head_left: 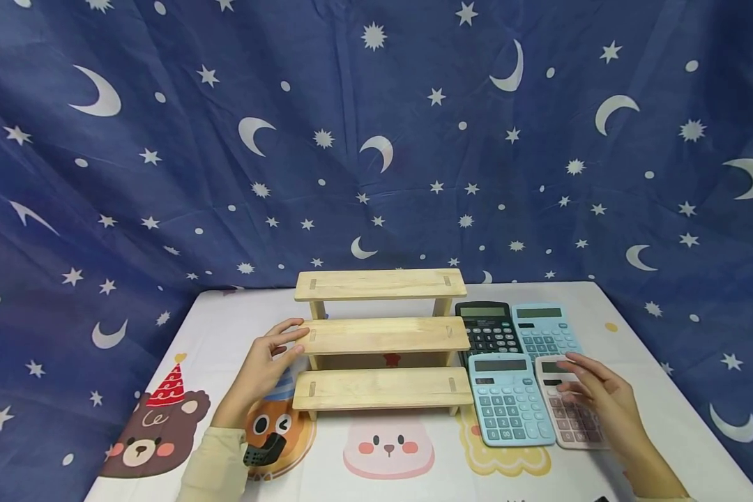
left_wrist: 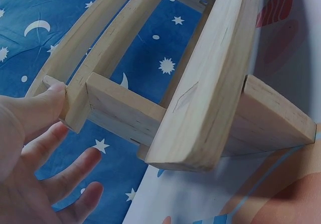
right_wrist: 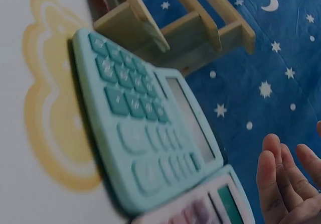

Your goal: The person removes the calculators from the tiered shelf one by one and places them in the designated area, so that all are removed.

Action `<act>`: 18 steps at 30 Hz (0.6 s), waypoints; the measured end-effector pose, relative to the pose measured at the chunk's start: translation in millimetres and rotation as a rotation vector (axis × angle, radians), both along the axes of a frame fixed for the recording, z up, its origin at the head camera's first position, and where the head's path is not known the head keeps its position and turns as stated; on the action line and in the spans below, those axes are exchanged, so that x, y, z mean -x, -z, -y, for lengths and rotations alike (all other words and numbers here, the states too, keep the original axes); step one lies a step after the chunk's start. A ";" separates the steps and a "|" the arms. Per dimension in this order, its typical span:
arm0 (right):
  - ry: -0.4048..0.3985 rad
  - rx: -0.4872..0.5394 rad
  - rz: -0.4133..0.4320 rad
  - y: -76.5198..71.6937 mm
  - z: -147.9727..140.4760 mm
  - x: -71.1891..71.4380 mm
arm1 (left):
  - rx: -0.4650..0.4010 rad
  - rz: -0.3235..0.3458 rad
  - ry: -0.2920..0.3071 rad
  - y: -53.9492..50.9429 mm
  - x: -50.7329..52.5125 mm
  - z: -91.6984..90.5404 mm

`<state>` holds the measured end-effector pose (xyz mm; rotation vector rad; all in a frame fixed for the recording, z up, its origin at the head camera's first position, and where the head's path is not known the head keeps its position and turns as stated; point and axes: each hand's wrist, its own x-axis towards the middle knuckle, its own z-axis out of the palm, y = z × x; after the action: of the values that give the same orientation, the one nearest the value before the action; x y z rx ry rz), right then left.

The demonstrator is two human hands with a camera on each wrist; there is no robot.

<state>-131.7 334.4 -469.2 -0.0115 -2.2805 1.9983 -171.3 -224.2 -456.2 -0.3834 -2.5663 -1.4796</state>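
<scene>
In the head view, my left hand is at the left end of the middle board of a three-tier wooden display stand. The left wrist view shows the thumb of this hand against the board's end, the other fingers spread loosely. My right hand hovers over a pink calculator, its fingers loosely bent with nothing in them. Whether they touch it is unclear. Beside it lies a light blue calculator, seen up close in the right wrist view.
Behind those lie a black calculator and another light blue calculator, right of the stand. A white tablecloth with cartoon prints covers the table. A dark blue curtain with moons and stars hangs behind.
</scene>
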 end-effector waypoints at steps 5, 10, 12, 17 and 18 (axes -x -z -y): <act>-0.043 0.011 -0.068 -3.8 13.1 6.7 | 0.000 -0.004 0.003 0.3 0.0 -0.1; -0.049 -0.022 -0.083 -8.5 25.8 11.8 | -0.006 -0.001 0.004 0.2 -0.4 0.1; -0.042 -0.029 -0.083 -10.5 31.1 14.0 | -0.007 -0.001 0.005 0.2 -0.5 0.2; -0.034 -0.052 -0.104 -16.3 42.5 20.8 | -0.003 -0.005 0.007 -0.4 -0.6 0.0; -0.037 -0.045 -0.112 -17.6 44.8 21.6 | -0.003 -0.005 0.008 -0.7 -0.6 -0.3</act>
<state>-153.3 289.6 -451.5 0.1439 -2.2710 1.9123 -170.7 -223.9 -455.5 -0.3970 -2.5610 -1.4831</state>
